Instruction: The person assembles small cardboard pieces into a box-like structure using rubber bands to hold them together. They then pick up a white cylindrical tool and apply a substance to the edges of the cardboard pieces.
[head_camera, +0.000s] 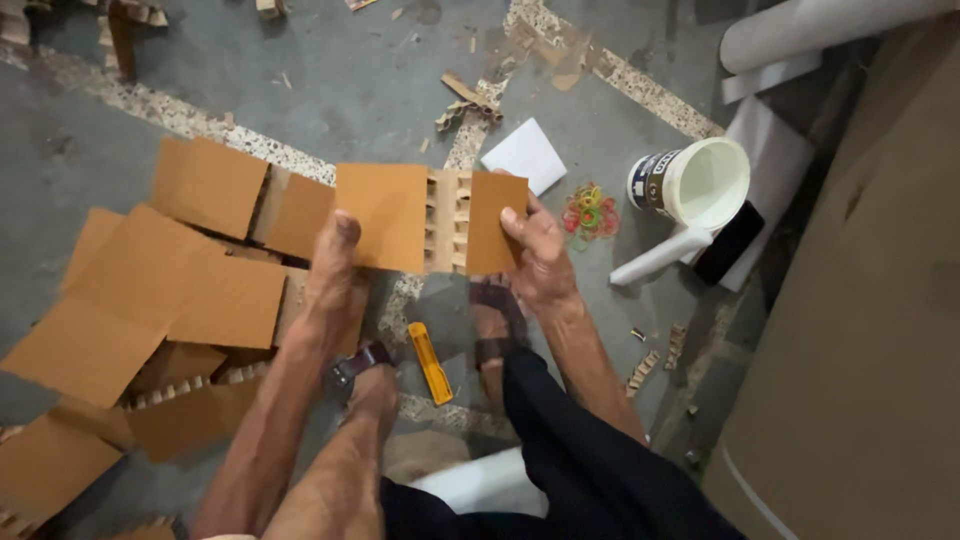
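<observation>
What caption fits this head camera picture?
Both hands, left and right, hold a notched cardboard piece above a floor littered with cardboard sheets.

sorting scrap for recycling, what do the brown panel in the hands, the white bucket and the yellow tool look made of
Brown panel: corrugated cardboard, matte; fluted core shows at its gap. White bucket: likely plastic, smooth with a slight sheen. Yellow tool: probably a plastic-bodied cutter, though it is too small to be sure.

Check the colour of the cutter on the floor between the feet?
Yellow-orange utility cutter, clearest in the head view.
</observation>
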